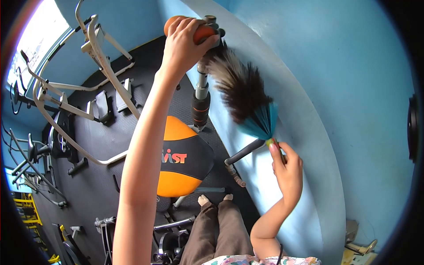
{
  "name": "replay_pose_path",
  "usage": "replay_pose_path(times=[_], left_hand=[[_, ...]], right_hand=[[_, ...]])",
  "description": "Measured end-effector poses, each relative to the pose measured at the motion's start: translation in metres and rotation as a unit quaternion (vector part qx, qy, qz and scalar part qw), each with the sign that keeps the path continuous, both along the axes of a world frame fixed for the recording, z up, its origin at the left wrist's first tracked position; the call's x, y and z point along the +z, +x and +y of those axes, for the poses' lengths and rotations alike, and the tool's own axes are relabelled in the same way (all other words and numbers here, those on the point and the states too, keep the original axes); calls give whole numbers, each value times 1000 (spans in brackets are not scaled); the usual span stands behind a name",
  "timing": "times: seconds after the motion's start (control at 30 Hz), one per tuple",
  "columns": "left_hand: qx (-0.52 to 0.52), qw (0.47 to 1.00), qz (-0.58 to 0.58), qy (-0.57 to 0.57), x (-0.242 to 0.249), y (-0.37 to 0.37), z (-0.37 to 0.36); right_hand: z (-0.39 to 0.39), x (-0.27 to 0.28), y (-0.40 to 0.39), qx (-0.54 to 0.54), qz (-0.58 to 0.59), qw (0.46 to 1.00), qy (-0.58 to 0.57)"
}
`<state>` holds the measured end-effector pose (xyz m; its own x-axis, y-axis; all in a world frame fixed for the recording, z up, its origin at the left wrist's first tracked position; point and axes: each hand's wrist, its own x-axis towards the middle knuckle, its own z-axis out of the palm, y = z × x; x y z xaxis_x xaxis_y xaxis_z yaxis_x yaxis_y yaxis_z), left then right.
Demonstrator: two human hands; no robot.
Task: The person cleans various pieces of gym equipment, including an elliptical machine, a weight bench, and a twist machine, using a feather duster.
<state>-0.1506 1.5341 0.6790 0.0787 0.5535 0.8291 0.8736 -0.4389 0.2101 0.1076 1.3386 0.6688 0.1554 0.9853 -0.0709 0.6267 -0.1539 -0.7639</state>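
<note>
My left hand reaches up and is wrapped over an orange pad at the top of an exercise machine's metal post. In my right hand is a feather duster, held by its thin handle. Its brown, black and turquoise feathers point up and left, and their tip meets the post's top just below the pad; the feathers look blurred. Below the post is the machine's orange and black seat, partly hidden by my left forearm.
A pale ledge runs along the blue wall to the right. White-framed exercise machines stand at the left on black flooring. A padded bar juts out near the duster. Yellow racks are at far left.
</note>
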Motion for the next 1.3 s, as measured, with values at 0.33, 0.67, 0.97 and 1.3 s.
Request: replay_pose_path(times=[0.33, 0.67, 0.97, 1.3], left_hand=[[10, 999, -33, -22, -3, 3, -9], [4, 998, -30, -48, -1, 4, -7], [-10, 995, -71, -65, 0, 8, -10], [4, 994, -71, -82, 1, 8, -11]], right_hand=[[24, -2, -5, 54, 4, 993, 106], [40, -6, -1, -44, 42, 998, -19], [65, 7, 1, -43, 20, 997, 55], [92, -16, -4, 67, -128, 988, 59]])
